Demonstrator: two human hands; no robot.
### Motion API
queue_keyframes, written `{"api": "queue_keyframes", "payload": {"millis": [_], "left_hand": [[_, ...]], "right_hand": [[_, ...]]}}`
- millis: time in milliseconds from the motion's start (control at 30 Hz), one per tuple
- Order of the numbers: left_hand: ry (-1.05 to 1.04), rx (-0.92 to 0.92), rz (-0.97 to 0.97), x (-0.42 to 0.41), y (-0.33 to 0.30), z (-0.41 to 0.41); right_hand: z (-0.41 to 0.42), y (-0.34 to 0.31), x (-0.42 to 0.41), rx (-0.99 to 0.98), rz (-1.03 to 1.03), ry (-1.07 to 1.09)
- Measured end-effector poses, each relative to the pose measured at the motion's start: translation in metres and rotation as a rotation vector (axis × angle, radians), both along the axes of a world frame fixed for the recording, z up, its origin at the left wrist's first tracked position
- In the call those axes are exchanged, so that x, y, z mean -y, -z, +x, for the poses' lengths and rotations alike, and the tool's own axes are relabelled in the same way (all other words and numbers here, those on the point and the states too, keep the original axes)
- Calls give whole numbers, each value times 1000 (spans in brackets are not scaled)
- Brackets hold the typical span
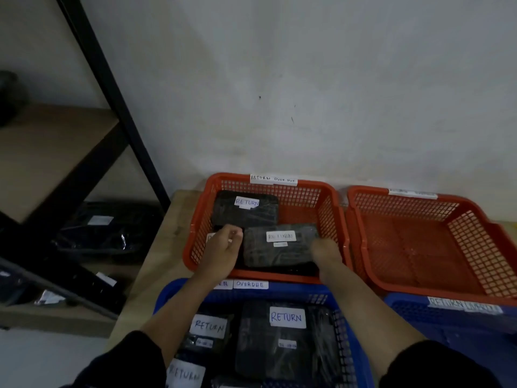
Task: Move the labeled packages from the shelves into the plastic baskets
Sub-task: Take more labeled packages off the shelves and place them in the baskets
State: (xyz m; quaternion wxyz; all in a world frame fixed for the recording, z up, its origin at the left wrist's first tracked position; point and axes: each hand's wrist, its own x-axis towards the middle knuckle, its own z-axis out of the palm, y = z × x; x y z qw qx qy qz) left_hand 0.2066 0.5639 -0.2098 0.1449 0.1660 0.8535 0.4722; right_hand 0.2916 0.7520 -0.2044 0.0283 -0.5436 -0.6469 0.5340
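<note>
A black wrapped package [279,249] with a white "RETURN" label lies tilted inside the left red basket [200,219]. My left hand [223,249] pinches its left edge. My right hand [326,254] grips its right edge, fingers hidden beneath. Behind it in the same basket lies another labeled package [244,210], and a third is mostly hidden under my left hand. The blue basket [170,295] nearest me holds several "RETURN" packages [282,340]. More black packages [109,229] rest on the lower shelves at the left.
A second red basket [419,204] stands at the right with nothing in it, and another blue basket [447,315] sits in front of it. The baskets sit on a wooden table against a white wall. The black shelf post [117,107] slants at the left.
</note>
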Motion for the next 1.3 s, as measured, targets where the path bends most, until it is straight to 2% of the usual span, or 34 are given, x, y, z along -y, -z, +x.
{"api": "queue_keyframes", "payload": {"millis": [133, 300, 467, 567, 733, 967, 1100, 1300], "left_hand": [[68, -75, -61, -2, 3, 5], [85, -97, -80, 0, 7, 5], [121, -46, -63, -1, 7, 2], [105, 18, 13, 1, -1, 0], [70, 4, 112, 23, -22, 2], [113, 130, 220, 94, -46, 19], [149, 89, 229, 151, -60, 33], [74, 59, 240, 241, -79, 61]], "right_hand": [[7, -12, 5, 146, 199, -179], [18, -6, 4, 221, 276, -443], [12, -11, 3, 246, 264, -433], [14, -16, 7, 261, 297, -419], [30, -26, 42, 63, 581, -357], [28, -67, 143, -167, 544, -411], [27, -95, 203, -239, 592, -502], [45, -131, 292, -350, 593, -605]]}}
